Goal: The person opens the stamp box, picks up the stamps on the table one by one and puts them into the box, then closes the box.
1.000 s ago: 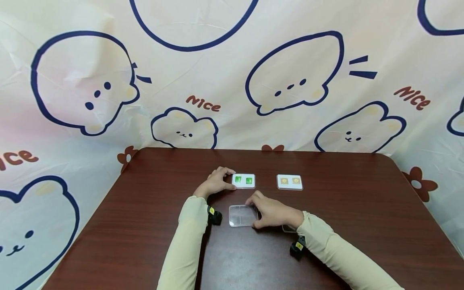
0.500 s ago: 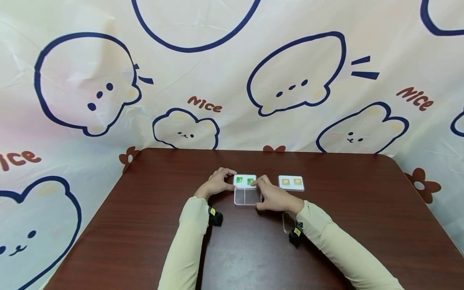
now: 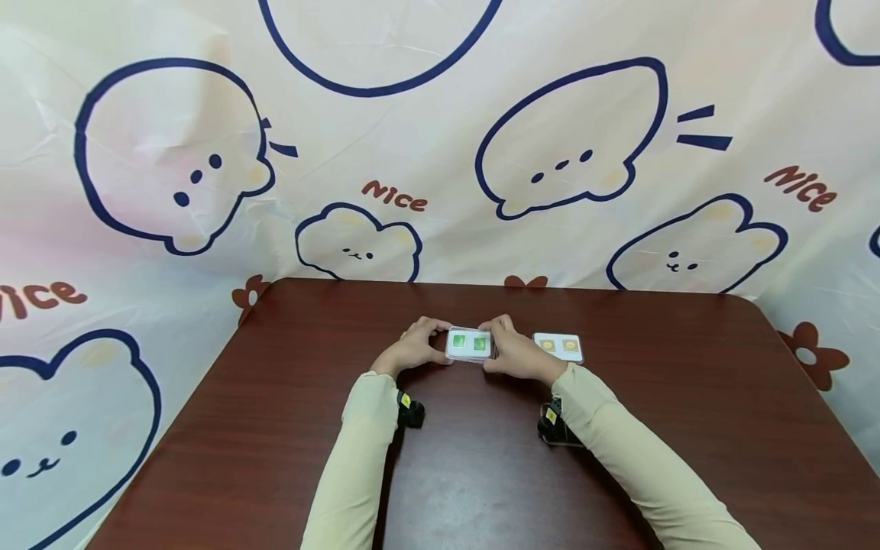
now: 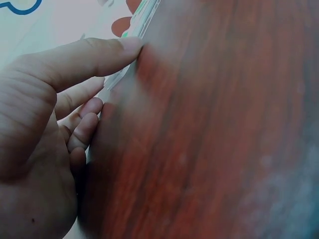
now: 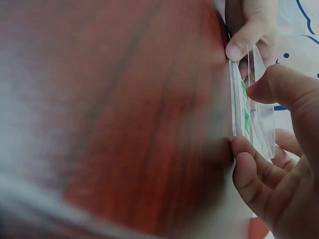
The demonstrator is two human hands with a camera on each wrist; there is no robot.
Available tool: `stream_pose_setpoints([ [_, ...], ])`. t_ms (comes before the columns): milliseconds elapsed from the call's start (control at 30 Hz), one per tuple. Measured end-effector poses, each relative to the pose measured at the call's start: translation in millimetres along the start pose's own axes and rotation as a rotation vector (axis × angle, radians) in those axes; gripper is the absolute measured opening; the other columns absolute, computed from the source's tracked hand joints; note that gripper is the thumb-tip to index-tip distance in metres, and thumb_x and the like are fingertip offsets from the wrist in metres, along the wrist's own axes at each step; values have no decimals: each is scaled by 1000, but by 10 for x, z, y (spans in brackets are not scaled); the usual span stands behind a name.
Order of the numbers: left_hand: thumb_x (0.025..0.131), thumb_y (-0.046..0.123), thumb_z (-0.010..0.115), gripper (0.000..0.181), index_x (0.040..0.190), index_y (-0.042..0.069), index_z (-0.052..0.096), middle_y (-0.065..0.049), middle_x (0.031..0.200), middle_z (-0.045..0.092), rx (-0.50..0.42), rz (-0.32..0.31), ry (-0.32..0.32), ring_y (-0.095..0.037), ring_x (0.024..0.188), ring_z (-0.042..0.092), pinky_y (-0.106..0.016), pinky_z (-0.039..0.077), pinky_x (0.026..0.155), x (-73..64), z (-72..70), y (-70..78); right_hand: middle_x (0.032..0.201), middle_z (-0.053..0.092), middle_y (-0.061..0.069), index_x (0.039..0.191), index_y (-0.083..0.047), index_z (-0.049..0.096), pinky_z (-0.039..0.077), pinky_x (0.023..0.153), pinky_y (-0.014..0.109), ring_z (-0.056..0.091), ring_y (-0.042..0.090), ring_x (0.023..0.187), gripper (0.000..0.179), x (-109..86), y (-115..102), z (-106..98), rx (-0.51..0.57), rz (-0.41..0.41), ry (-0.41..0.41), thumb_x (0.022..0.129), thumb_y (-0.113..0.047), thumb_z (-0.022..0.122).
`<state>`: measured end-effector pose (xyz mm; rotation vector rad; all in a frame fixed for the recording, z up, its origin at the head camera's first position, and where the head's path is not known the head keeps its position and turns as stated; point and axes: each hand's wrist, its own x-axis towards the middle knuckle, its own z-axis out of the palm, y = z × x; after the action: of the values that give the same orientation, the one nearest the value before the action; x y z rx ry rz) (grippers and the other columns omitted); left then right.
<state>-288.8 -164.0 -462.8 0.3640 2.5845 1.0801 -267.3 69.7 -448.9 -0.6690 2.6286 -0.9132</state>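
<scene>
Near the back of the table lies a flat white case (image 3: 470,344) with two green squares. My left hand (image 3: 411,347) pinches its left edge between thumb and fingers. In the left wrist view the thumb (image 4: 130,45) presses the near edge of the case (image 4: 148,16). From the right, my right hand (image 3: 520,356) pinches a clear plastic lid (image 5: 267,124) by its edges. The lid sits over the green-square face, tilted, with a gap on one side in the right wrist view. Some of the right fingers touch the case's edge.
Just right of my right hand lies a second white case (image 3: 570,342) with two yellow squares, partly covered by the hand. Another clear lid (image 3: 562,444) lies under the right wrist, mostly hidden. A patterned cloth (image 3: 440,153) hangs behind the brown table (image 3: 454,473).
My right hand has carried the clear lid away from me, from the table in front to over the green-square case. The left hand keeps its hold on the case.
</scene>
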Motion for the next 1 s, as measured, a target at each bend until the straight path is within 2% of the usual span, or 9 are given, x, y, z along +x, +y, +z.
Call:
stream_pose_setpoints([
  [167,75,21,82,65,134,18,54,-5,138,43,-2,1,-8,-24,126,39,-46,26,108,7,5,-3,141,25,20,143,-1,33,41,64,28,51,17,74,66,76,18,-20,-7,22,-25,87,-16,64],
  [467,75,22,83,74,140,20,48,-4,144,38,-12,-9,-15,-24,130,41,-46,27,110,-6,1,9,143,23,19,146,-1,30,42,75,30,53,20,88,67,112,8,-18,-21,38,-53,89,-17,63],
  [1000,78,24,80,65,136,22,52,-3,144,37,-15,-16,-14,-25,128,40,-48,30,107,-4,-10,-17,139,29,17,148,-2,31,41,76,30,51,19,89,69,189,46,17,-47,48,-56,89,-19,62],
])
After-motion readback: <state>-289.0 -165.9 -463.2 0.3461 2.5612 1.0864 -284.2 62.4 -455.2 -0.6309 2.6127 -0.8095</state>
